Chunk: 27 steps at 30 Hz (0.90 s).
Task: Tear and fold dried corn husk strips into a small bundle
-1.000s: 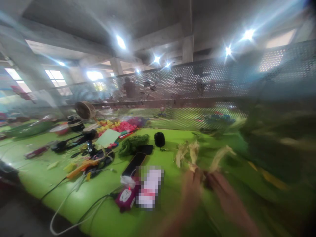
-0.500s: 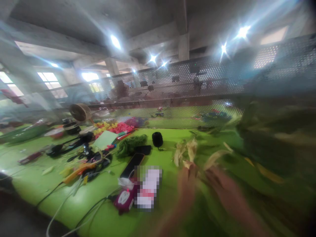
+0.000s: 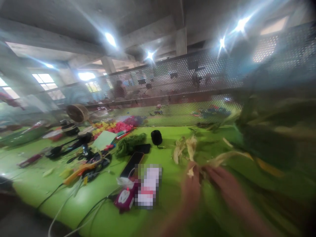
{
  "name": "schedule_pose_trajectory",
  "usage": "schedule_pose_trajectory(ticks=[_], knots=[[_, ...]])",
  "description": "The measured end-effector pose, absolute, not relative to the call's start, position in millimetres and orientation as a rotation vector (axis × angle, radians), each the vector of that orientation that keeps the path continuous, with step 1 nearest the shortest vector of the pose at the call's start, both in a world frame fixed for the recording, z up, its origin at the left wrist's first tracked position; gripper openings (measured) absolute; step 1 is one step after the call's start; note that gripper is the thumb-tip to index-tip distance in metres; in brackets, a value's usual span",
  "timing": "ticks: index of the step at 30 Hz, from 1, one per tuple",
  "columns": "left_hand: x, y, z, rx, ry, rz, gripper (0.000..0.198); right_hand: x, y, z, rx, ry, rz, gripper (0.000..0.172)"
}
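Table (image 3: pixel 170 194), its near edge curving away at lower left; bare surface lies left of the left hand (image 3: pixel 192 184) — fingers clamped on a husk (image 3: pixel 191 171). The right hand (image 3: pixel 221 177) touches a strip (image 3: pixel 228 156) — whether clamped, cannot be told. Far left: basin (image 3: pixel 27 135), contents unclear.

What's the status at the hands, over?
Left hand and right hand close together, grip blurred. Dry strip by right hand. Dry leaves just beyond left hand; dark phone off to the left.
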<state>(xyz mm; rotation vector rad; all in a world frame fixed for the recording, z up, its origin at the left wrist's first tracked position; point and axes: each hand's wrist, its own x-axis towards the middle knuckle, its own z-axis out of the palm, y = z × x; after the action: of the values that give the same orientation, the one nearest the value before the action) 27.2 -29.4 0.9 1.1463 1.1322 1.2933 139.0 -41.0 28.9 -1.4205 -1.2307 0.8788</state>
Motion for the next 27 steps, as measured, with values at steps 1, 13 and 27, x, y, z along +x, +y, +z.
schedule_pose_trajectory(ticks=[1, 13, 27], knots=[[27, -30, 1, 1.109, 1.124, 1.292, 0.046, 138, -42, 30, -1.424, -1.187, 0.937, 0.038], [19, -19, -2, 0.969, 1.146, 1.359, 0.051, 150, -36, 11, -1.427, -1.283, 0.836, 0.036], [22, -19, -2, 1.06, 1.091, 1.337, 0.045, 130, -45, -21, -1.46, -1.631, 0.736, 0.029]])
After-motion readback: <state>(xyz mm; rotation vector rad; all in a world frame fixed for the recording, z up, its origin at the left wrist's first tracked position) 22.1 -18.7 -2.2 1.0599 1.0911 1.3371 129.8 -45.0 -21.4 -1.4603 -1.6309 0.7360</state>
